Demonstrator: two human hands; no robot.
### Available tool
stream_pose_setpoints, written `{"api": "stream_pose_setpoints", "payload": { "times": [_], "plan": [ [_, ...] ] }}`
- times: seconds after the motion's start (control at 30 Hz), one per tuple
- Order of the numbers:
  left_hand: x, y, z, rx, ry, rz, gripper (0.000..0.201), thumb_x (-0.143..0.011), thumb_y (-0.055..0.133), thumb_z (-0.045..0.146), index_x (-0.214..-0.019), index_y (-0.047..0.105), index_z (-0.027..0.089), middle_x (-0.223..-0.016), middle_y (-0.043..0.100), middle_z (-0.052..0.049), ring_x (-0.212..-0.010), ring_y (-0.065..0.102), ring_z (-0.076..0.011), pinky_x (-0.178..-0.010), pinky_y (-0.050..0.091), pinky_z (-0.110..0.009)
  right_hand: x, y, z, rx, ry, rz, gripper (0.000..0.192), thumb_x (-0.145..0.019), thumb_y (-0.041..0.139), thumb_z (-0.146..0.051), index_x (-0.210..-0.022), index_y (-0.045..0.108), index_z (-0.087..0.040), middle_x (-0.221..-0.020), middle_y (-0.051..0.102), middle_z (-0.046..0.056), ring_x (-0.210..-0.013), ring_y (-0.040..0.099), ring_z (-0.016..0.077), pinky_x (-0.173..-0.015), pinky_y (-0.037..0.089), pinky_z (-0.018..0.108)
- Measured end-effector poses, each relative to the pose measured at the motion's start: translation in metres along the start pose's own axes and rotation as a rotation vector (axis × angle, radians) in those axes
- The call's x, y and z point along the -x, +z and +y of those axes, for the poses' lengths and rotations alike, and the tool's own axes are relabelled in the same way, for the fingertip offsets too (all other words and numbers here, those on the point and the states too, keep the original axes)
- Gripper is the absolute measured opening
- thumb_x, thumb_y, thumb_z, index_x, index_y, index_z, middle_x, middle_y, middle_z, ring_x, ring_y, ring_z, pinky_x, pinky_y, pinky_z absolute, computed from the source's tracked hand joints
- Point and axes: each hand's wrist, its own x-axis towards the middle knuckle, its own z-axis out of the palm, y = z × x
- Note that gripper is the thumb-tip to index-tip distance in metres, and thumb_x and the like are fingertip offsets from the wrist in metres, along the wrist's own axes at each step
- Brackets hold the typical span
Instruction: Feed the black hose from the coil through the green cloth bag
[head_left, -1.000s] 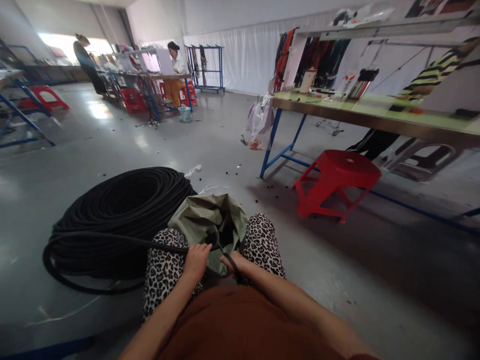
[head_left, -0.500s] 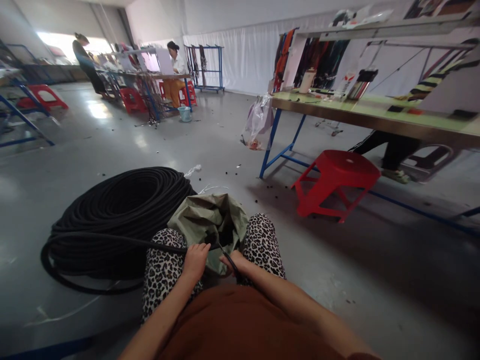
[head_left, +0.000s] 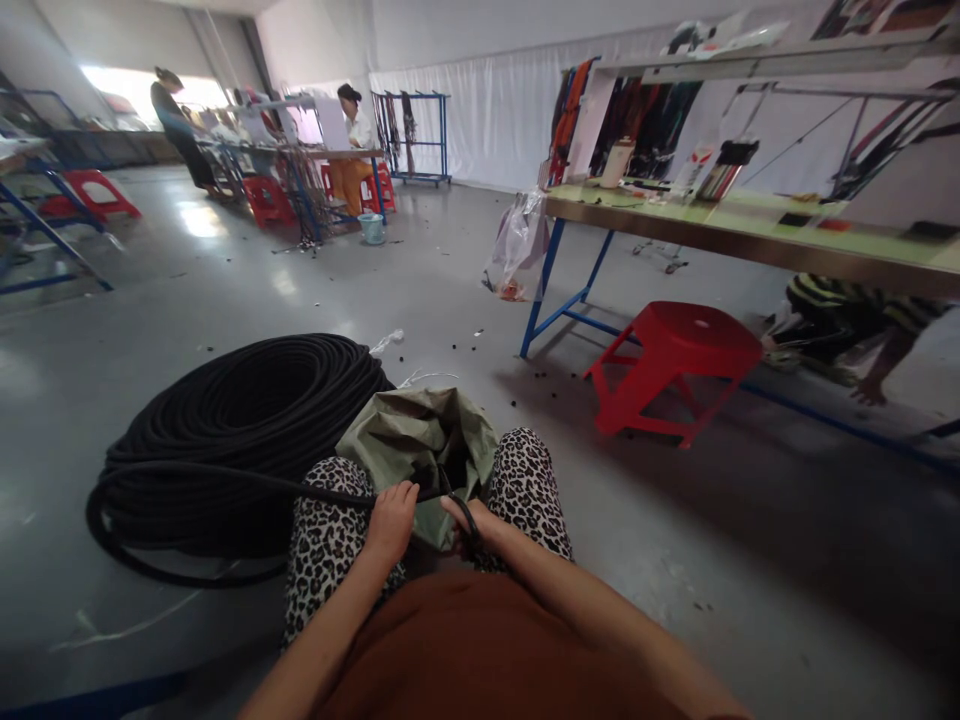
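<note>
The rope [head_left: 330,493] is gripped in the left hand [head_left: 391,522], with the fingers wrapped over it near its end, above the mouth of the bag [head_left: 375,430]. Its held length is laid almost level across the left knee [head_left: 334,545], the long axis running left to right with a slight dip, and the end is pointed right, toward the scissors [head_left: 470,525]. On the left, the rope is bent back in a loop beside the coil [head_left: 187,440], which is set on the floor [head_left: 420,290]. The scissors are held by their dark handles in the right hand [head_left: 486,524], fingers curled around them; the blades are aimed forward and somewhat left, over the bag. Whether the rope is touched by the blades, and how far they are spread, cannot be told. The bag is placed between the knees. Farther right, a red stool [head_left: 686,325] is stood before a table [head_left: 720,230]
</note>
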Motion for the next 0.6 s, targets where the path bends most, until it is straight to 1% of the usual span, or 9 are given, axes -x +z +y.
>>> {"api": "stream_pose_setpoints", "payload": {
  "times": [0.1, 0.2, 0.3, 0.43, 0.6],
  "plan": [
    [0.000, 0.000, -0.001, -0.050, -0.019, 0.031, 0.039, -0.085, 0.043, 0.007, -0.116, 0.066, 0.013, -0.128, 0.064, -0.014, -0.110, 0.060, -0.0249, -0.094, 0.047, -0.038, 0.002, 0.000, -0.002, -0.018, -0.001, -0.002, 0.048, -0.095, 0.047, -0.058, -0.072, 0.049, -0.016, -0.048, 0.050, -0.001, -0.036, 0.052, 0.0141, -0.035, 0.044, 0.023],
    [-0.001, -0.004, -0.002, -0.076, -0.018, 0.044, 0.036, -0.086, 0.045, 0.008, -0.113, 0.067, 0.013, -0.129, 0.064, -0.013, -0.111, 0.059, -0.0258, -0.095, 0.046, -0.039, 0.006, -0.002, -0.003, -0.037, -0.026, -0.025, 0.047, -0.097, 0.046, -0.056, -0.072, 0.049, -0.015, -0.048, 0.050, -0.002, -0.036, 0.051, 0.0126, -0.037, 0.044, 0.021],
    [-0.001, -0.013, 0.000, -0.087, -0.040, 0.048, 0.031, -0.089, 0.047, 0.013, -0.112, 0.068, 0.015, -0.119, 0.068, -0.012, -0.107, 0.059, -0.0276, -0.093, 0.044, -0.043, 0.011, -0.003, -0.004, -0.067, -0.023, -0.077, 0.046, -0.099, 0.043, -0.052, -0.071, 0.047, -0.016, -0.049, 0.049, -0.003, -0.037, 0.050, 0.0111, -0.039, 0.044, 0.020],
    [-0.002, -0.021, 0.002, -0.054, -0.078, 0.050, 0.029, -0.092, 0.046, 0.020, -0.112, 0.067, 0.018, -0.101, 0.072, -0.010, -0.095, 0.061, -0.0256, -0.087, 0.042, -0.042, 0.015, -0.006, -0.005, -0.087, -0.023, -0.139, 0.047, -0.099, 0.044, -0.052, -0.071, 0.047, -0.015, -0.051, 0.050, -0.002, -0.038, 0.051, 0.0103, -0.040, 0.044, 0.019],
    [-0.003, -0.024, 0.003, -0.012, -0.092, 0.075, 0.028, -0.093, 0.048, 0.023, -0.112, 0.068, 0.017, -0.097, 0.072, -0.009, -0.091, 0.062, -0.0246, -0.084, 0.041, -0.040, 0.008, -0.008, 0.001, -0.111, -0.034, -0.211, 0.049, -0.096, 0.046, -0.058, -0.073, 0.049, -0.015, -0.054, 0.054, -0.001, -0.041, 0.055, 0.0112, -0.042, 0.045, 0.019]
  ]
}}
